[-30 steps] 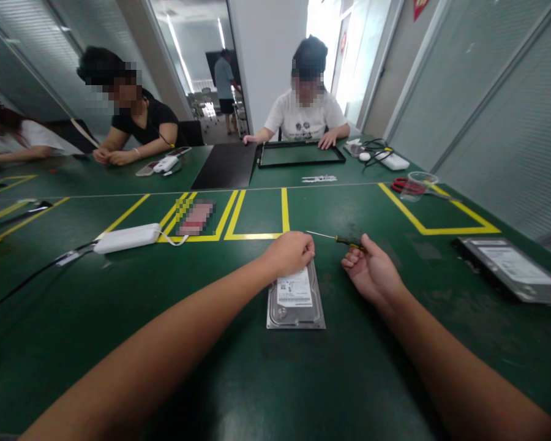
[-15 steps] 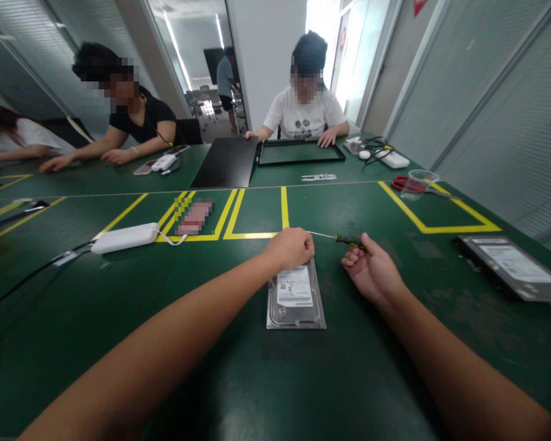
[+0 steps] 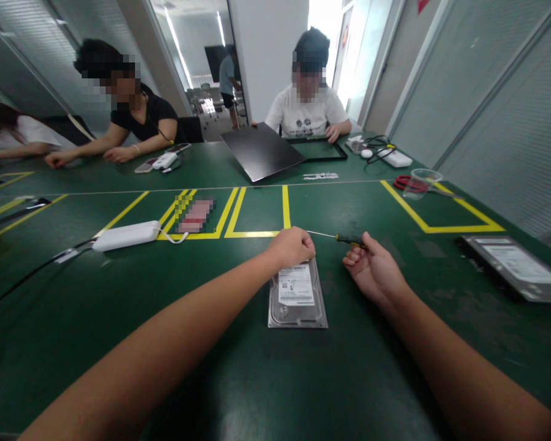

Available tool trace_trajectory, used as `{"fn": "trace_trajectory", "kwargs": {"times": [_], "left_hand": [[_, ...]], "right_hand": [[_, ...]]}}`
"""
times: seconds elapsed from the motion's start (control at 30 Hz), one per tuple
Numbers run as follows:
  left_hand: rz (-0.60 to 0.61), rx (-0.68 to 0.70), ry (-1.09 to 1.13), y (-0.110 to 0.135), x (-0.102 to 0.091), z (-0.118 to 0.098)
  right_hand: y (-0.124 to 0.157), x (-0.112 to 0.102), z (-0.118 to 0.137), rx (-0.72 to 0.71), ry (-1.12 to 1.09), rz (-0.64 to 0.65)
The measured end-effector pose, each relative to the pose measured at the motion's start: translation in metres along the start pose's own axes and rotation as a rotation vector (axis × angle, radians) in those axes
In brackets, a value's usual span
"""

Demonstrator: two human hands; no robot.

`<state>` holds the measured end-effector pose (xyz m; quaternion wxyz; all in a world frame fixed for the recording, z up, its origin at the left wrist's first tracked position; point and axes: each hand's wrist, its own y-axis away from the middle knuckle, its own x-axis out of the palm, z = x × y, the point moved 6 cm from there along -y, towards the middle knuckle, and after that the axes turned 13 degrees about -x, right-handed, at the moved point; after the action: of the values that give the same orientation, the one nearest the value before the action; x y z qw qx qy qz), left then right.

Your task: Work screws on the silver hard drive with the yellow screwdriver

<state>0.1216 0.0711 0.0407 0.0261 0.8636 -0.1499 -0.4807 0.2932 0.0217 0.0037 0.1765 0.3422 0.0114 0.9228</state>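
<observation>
Screwdriver (image 3: 344,239) grasped in right hand (image 3: 375,269), tip (image 3: 308,231) close to left hand (image 3: 292,246). Hard drive (image 3: 297,300) flat on table (image 3: 239,361), near centre, far end under left hand; whether left grips it, cannot tell. Risk: slipping screwdriver or sliding drive could let tip jab left hand.

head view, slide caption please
Left hand at the far end of a hard drive, right hand holding a screwdriver, green table below

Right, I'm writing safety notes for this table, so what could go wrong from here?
The screwdriver in the right hand points toward the left hand, its tip close by, so a slip might jab that hand. The hard drive lies flat on the green table, its far end hidden by the left hand, and could slide if pushed.
</observation>
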Motion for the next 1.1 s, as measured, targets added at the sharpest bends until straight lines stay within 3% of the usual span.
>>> {"fn": "trace_trajectory", "kwargs": {"times": [0.13,0.23,0.43,0.53,0.7,1.1], "left_hand": [[-0.024,-0.017,0.002,0.002,0.0,0.003],[-0.107,0.002,-0.016,0.016,-0.004,0.0],[-0.234,0.14,-0.155,0.074,-0.001,-0.012],[-0.221,0.236,-0.26,0.108,0.008,-0.017],[-0.159,0.265,-0.28,0.144,0.021,-0.017],[-0.146,0.235,-0.433,0.16,0.038,-0.011]], "right_hand": [[-0.001,-0.001,-0.001,0.004,-0.002,0.004],[-0.002,-0.002,-0.001,0.004,0.004,0.002],[-0.001,0.0,-0.002,0.011,-0.012,-0.005],[0.0,0.001,-0.002,0.019,-0.017,-0.019],[0.001,0.003,-0.002,0.032,-0.017,-0.018],[0.001,0.004,-0.003,0.033,-0.017,-0.028]]}}
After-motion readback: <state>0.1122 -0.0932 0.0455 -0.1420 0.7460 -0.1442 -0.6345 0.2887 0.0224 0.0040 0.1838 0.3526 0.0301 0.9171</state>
